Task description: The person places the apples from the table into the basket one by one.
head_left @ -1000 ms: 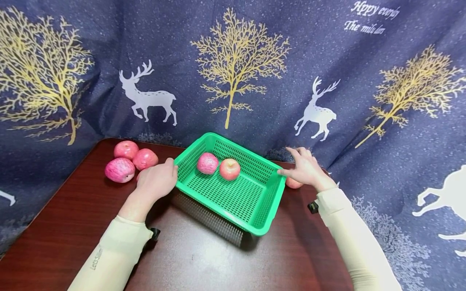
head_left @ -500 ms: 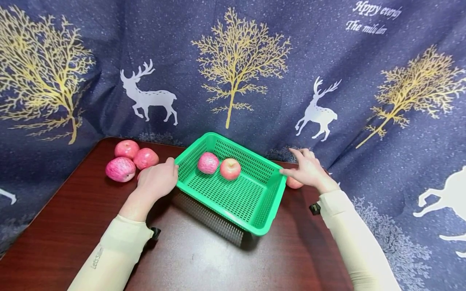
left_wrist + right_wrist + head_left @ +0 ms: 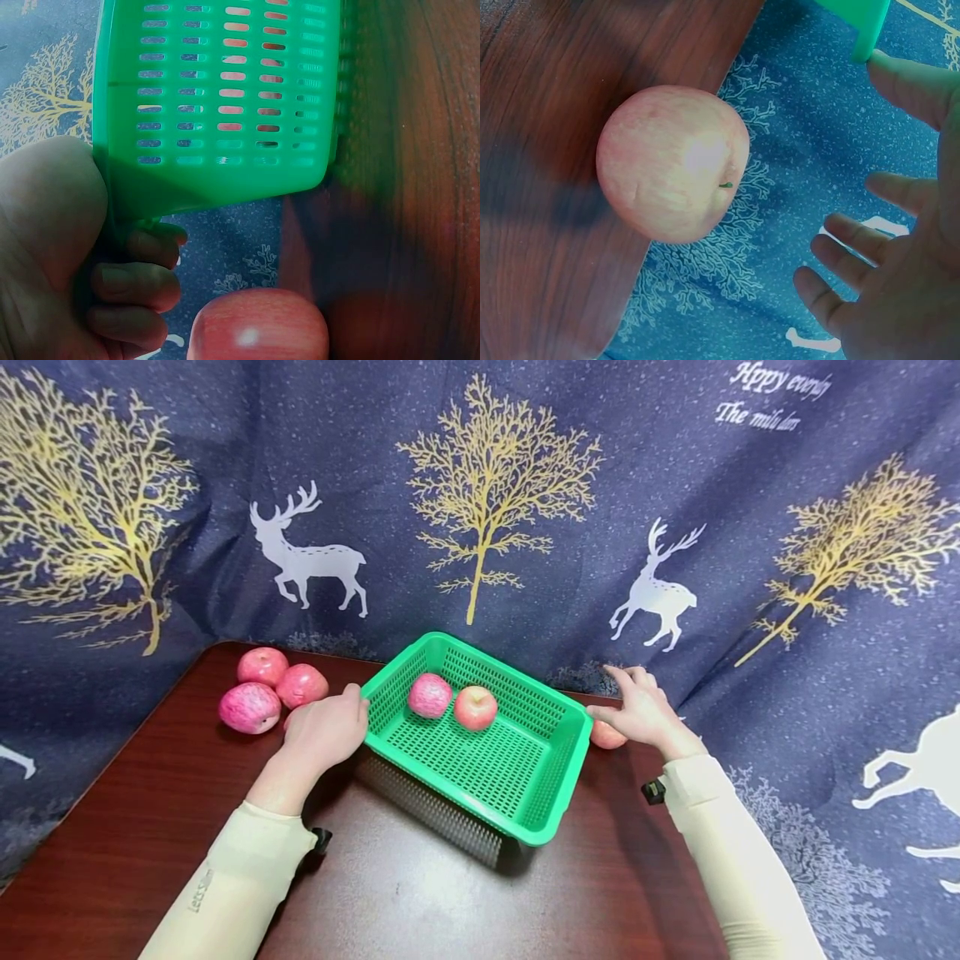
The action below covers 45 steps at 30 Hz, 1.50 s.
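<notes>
A green plastic basket (image 3: 457,789) with slotted walls stands on the table, tilted with its near right corner lowest in the head view. Inside it lie a pink apple (image 3: 430,696) and a paler red-yellow apple (image 3: 476,707). My left hand (image 3: 327,732) grips the left rim, fingers curled under it in the left wrist view. At the right corner my right hand (image 3: 643,713) is spread, its thumb tip right at the rim's outer edge. Below that hand sits another apple (image 3: 673,163), its stem showing in the right wrist view.
Several apples, among them a deep pink one (image 3: 250,708), cluster at the table's back left; one is partly hidden behind my left hand. The dark wooden table (image 3: 420,910) backs onto a blue curtain (image 3: 540,568) printed with trees and deer.
My right hand has shifted slightly right, its thumb moving from over the basket's rim to the outer edge. The left hand, basket and apples have stayed put.
</notes>
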Motion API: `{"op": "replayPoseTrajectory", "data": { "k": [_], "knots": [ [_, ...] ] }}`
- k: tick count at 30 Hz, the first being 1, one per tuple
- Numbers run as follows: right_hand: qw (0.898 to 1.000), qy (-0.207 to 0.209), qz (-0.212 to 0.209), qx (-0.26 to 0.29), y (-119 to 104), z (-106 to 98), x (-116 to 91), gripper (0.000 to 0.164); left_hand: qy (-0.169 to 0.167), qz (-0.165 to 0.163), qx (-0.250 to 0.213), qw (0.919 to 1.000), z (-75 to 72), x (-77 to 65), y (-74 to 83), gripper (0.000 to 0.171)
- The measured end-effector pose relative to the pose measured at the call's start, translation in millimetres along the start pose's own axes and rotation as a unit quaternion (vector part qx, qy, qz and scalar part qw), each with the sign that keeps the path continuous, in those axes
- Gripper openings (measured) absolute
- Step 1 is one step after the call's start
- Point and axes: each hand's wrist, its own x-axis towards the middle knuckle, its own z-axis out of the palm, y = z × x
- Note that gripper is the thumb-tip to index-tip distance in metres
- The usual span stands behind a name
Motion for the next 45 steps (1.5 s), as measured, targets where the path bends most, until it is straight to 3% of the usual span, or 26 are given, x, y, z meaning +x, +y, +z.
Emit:
{"op": "replayPoseTrajectory", "data": {
  "k": [18, 28, 45],
  "knots": [
    [1.0, -0.005, 0.005, -0.006, 5.6, 8.0, -5.8, 0.081, -0.022, -0.005, 0.001, 0.9997, 1.2, 3.5, -1.1, 0.028],
    [0.999, -0.023, 0.008, -0.027, 13.4, 24.9, -6.9, 0.077, -0.007, -0.002, 0.002, 1.0, 2.5, 2.9, -1.5, 0.028],
    [0.999, -0.025, 0.017, -0.017, 11.2, 38.6, -9.0, 0.077, -0.004, -0.001, 0.004, 1.0, 3.1, 2.8, -1.7, 0.028]
  ]
}}
